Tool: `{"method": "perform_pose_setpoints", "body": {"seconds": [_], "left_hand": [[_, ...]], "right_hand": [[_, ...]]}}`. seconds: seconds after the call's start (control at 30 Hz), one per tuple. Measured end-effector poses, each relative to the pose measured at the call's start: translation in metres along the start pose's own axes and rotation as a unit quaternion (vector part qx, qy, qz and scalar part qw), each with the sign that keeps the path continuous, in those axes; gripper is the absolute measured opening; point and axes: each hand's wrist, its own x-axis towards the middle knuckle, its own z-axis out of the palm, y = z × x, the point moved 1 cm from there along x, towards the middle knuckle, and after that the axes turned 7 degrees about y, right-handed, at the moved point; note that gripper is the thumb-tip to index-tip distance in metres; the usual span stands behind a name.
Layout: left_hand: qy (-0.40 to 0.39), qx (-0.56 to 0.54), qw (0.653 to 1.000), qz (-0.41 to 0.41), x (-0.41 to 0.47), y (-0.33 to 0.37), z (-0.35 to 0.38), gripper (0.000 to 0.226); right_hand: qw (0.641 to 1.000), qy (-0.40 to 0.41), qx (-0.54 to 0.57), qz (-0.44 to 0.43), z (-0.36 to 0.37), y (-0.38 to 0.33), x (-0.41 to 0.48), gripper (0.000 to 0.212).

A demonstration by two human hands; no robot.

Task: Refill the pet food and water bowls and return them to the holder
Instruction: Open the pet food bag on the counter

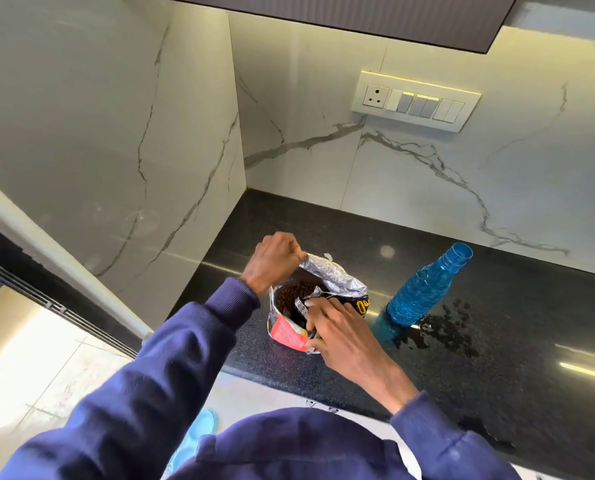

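A bag of pet food (286, 333) stands on the black speckled table (323, 226), near its front edge and close to the corner where two white marble-veined walls meet. Its mouth is pulled wide, showing the silver foil lining and brown kibble (294, 299) inside. The left grip (273, 260) is clenched on the far left rim of the bag, pinching the foil edge between thumb and curled fingers, with the back of the hand facing the camera. The right grip (339, 332) grasps the near rim on the opposite side, its fingers hooked over the folded edge and into the opening. Both arms wear dark purple sleeves (171, 358). Just to the right of the bag, apart from it, a translucent blue ribbed water bottle (424, 289) stands on the table with its mouth open, leaning toward the upper right in this wide-angle view. Around its base and to its right lies a patch of spilled water (443, 329) in scattered drops and a small puddle. On the back wall above the bottle sits a cream switch panel (415, 100) with a socket at its left end. Down on the pale floor, left of the person's body, a light blue slipper (199, 433) shows.
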Motion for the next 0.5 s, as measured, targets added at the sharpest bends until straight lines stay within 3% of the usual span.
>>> {"method": "perform_pose_setpoints", "body": {"seconds": [0.1,0.23,0.33,0.43,0.5], "left_hand": [[0.019,-0.045,0.999,-0.005,0.005,0.001,0.000,0.008],[0.012,-0.083,0.996,0.021,0.003,-0.006,0.003,0.012],[-0.022,-0.045,0.997,0.058,-0.003,-0.015,0.006,0.015],[-0.041,0.035,0.996,0.071,-0.009,-0.026,0.011,0.021],[-0.036,0.074,0.994,0.075,-0.013,-0.032,0.013,0.030]], "right_hand": [[0.998,0.023,0.053,0.010,-0.011,0.001,0.003,0.047],[0.998,0.033,-0.054,0.024,-0.019,0.017,0.015,0.077],[0.993,0.005,-0.117,0.032,-0.021,0.018,0.024,0.087],[0.989,-0.017,-0.135,0.049,-0.019,0.015,0.030,0.086],[0.989,-0.007,-0.137,0.061,-0.022,0.014,0.034,0.073]]}}
